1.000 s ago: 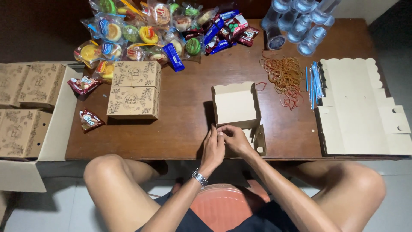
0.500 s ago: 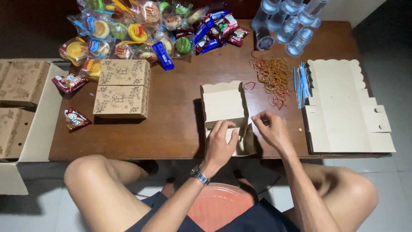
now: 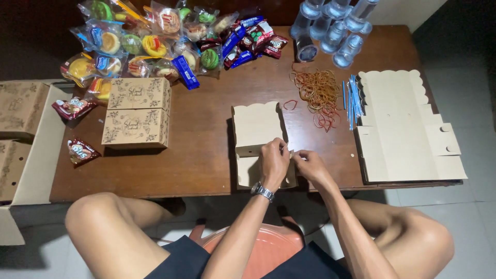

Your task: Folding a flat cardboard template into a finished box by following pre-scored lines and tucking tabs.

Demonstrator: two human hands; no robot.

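A plain tan cardboard box [image 3: 257,126], half folded with a scalloped lid standing up, sits near the front edge of the brown wooden table [image 3: 201,150]. My left hand [image 3: 274,163], with a watch on the wrist, presses on the box's right front corner. My right hand [image 3: 311,165] meets it from the right and pinches a side flap of the same box. Both hands' fingertips touch at that corner, which hides the flap's joint.
A stack of flat box blanks [image 3: 408,129] lies at the right. Rubber bands [image 3: 316,93] and blue straws [image 3: 352,98] lie behind. Two printed closed boxes [image 3: 137,111], wrapped snacks [image 3: 144,44], water cups [image 3: 330,28] and a carton of boxes [image 3: 20,139] fill the left and back.
My right hand came back in from the box's right side to join the left hand at the corner flap. The view shifted a little.
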